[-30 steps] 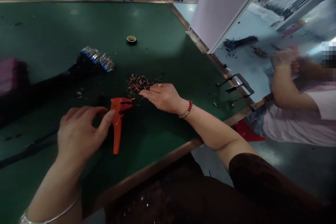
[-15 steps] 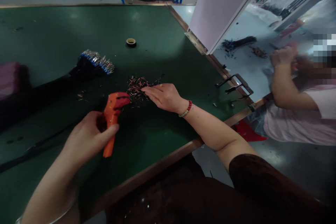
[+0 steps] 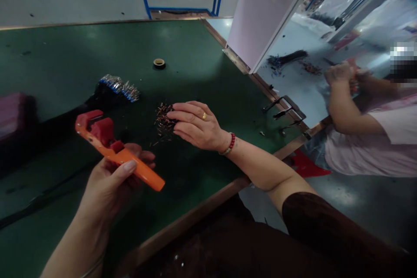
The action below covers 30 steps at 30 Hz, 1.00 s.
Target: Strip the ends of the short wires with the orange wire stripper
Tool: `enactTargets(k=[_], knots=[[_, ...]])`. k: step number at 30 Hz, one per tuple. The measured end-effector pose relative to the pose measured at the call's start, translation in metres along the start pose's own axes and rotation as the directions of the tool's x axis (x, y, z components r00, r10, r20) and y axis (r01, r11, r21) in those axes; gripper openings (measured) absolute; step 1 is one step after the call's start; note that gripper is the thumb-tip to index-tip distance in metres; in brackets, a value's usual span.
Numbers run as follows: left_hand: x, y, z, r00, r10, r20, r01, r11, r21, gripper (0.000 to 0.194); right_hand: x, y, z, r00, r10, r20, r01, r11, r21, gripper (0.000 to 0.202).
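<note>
My left hand (image 3: 119,173) is closed around the orange handle of a wire stripper (image 3: 114,150), whose red jaws point up and to the left. The tool is held above the green tabletop (image 3: 192,173). My right hand (image 3: 198,126) lies palm down with its fingers stretched out over a small pile of copper wire scraps (image 3: 163,119). Its fingertips cover the right part of the pile. Left of the pile lies a bundle of black cables (image 3: 61,115) with blue and silver terminals (image 3: 119,87) at the ends.
A roll of tape (image 3: 159,63) sits beyond the scraps. A black metal bracket (image 3: 288,110) is at the right table edge. Across a white panel (image 3: 260,13), a co-worker (image 3: 361,108) works at another table with wires (image 3: 289,57). A pinkish block (image 3: 14,113) stands far left.
My left hand has turned the wire stripper so its jaws swing from upper right to upper left. My right hand has turned flatter, palm down, over the scraps. The view has shifted slightly.
</note>
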<state>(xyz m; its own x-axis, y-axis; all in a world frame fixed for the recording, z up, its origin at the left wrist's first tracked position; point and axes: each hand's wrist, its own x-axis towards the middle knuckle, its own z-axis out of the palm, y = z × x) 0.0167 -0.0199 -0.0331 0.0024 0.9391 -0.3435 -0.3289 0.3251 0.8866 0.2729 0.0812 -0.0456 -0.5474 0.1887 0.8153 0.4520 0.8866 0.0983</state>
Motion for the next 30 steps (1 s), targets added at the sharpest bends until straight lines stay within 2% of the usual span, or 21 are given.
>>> enactTargets(k=[3,7,11,14,17,20,24,27,30], knots=[[0.001,-0.001,-0.004,0.998,0.033,0.048,-0.032,0.999,-0.016,0.045,0.0,-0.003,0.002,0.999,-0.022,0.036,0.022,1.0,0.019,0.008],[-0.001,0.002,-0.003,0.988,0.083,0.131,-0.077,0.996,-0.051,0.034,0.001,-0.003,0.002,0.994,0.042,0.103,-0.041,0.999,-0.01,0.013],[-0.003,0.007,-0.002,0.981,0.159,0.108,-0.152,0.986,-0.066,0.03,0.004,0.002,-0.001,0.993,0.108,0.042,-0.107,0.994,-0.019,0.014],[-0.002,0.007,-0.004,0.972,0.209,0.103,-0.204,0.977,-0.065,0.038,0.003,0.005,-0.001,0.984,0.176,0.036,-0.176,0.984,-0.01,0.015],[-0.003,0.003,-0.002,0.98,0.15,0.127,-0.145,0.988,-0.051,0.056,0.001,0.006,-0.001,0.982,0.187,0.032,-0.188,0.982,0.013,0.013],[-0.008,-0.001,0.008,0.986,0.108,0.129,-0.113,0.993,0.03,0.061,0.002,0.004,-0.002,0.983,0.183,-0.029,-0.181,0.981,0.062,0.007],[-0.013,-0.004,0.019,0.987,0.139,0.085,-0.152,0.974,0.17,0.055,0.006,-0.002,-0.005,0.97,0.236,-0.06,-0.226,0.964,0.137,0.007],[-0.009,-0.007,0.016,0.975,0.182,0.124,-0.209,0.941,0.267,0.051,0.01,-0.008,-0.008,0.97,0.234,-0.058,-0.221,0.96,0.17,0.007],[-0.005,-0.01,0.01,0.962,0.226,0.154,-0.268,0.894,0.359,0.038,0.013,-0.013,-0.012,0.968,0.241,-0.064,-0.224,0.953,0.203,0.006]])
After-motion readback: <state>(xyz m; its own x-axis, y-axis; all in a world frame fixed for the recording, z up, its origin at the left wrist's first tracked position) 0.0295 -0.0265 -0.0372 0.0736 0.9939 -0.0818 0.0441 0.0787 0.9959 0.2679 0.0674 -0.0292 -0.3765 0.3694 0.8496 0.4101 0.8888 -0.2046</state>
